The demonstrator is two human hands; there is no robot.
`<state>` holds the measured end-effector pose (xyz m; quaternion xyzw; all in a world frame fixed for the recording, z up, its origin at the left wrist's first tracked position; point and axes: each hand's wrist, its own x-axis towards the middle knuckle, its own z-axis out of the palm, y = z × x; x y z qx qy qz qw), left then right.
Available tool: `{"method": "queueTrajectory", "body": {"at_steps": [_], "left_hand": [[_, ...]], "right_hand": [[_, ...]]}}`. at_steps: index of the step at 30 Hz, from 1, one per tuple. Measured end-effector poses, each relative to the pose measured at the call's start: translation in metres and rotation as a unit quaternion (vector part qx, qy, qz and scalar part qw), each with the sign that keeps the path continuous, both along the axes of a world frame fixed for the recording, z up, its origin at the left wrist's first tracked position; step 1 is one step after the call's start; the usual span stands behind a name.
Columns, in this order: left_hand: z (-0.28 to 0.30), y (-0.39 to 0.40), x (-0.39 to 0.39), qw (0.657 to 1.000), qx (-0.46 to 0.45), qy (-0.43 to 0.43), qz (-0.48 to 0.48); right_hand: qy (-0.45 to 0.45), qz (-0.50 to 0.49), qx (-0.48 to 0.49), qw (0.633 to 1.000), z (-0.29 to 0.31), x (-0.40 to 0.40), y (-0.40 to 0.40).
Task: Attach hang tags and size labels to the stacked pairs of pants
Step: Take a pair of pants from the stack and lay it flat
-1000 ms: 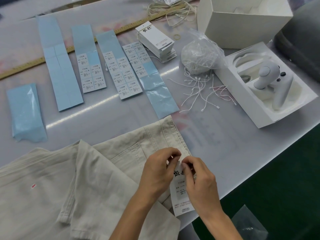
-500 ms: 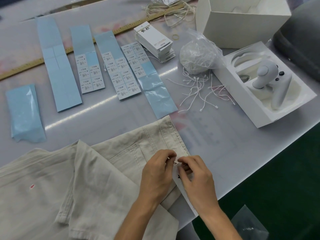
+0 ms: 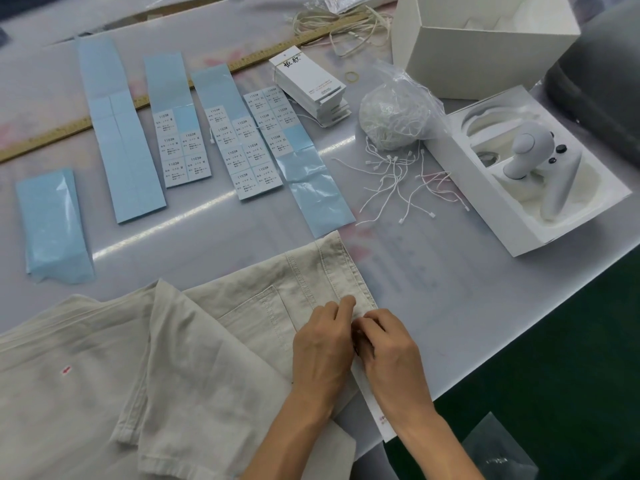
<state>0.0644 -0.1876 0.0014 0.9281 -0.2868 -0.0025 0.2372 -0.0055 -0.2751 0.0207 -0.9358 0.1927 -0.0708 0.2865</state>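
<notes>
left hand (image 3: 323, 344) and right hand (image 3: 391, 355) together pinching hang tag (image 3: 377, 415) at pants (image 3: 207, 334) waistband

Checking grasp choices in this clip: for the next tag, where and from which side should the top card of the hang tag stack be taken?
Probably by its near short end, from the person's side. The hang tag stack lies flat and fanned, its lower cards sticking out toward the person, and strings trail from its underside. The sticker sheet crowds its left long edge; the right side is freer.

Both hands (image 3: 356, 344) at pants (image 3: 207, 334) waistband, hang tag (image 3: 375, 414) beneath
</notes>
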Motion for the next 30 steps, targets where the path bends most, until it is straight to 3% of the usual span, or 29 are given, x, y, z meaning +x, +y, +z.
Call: {"method": "queueTrajectory", "body": {"at_steps": [4, 11, 19, 24, 26, 30], "left_hand": [[-0.001, -0.005, -0.003, 1.000, -0.001, -0.020, 0.018], [-0.007, 0.001, -0.008, 0.996, -0.078, -0.034, 0.023], [0.005, -0.004, -0.010, 0.980, -0.156, 0.106, 0.070], [0.002, -0.003, -0.006, 0.991, -0.102, 0.087, 0.009], [0.003, -0.003, -0.003, 0.991, -0.104, 0.079, 0.018], [0.009, 0.004, 0.003, 0.983, -0.173, 0.045, 0.051]], "right_hand": [[-0.006, -0.058, 0.111, 0.992, 0.001, 0.000, -0.003], [-0.048, -0.122, 0.225, 0.965, 0.006, -0.004, -0.001], [-0.053, -0.140, 0.271, 0.951, 0.010, 0.000, 0.006], [-0.090, -0.141, 0.187, 0.968, 0.019, -0.002, 0.006], [-0.105, -0.170, 0.243, 0.949, 0.022, -0.002, 0.006], [-0.129, -0.253, 0.423, 0.861, 0.033, 0.001, -0.001]]}}
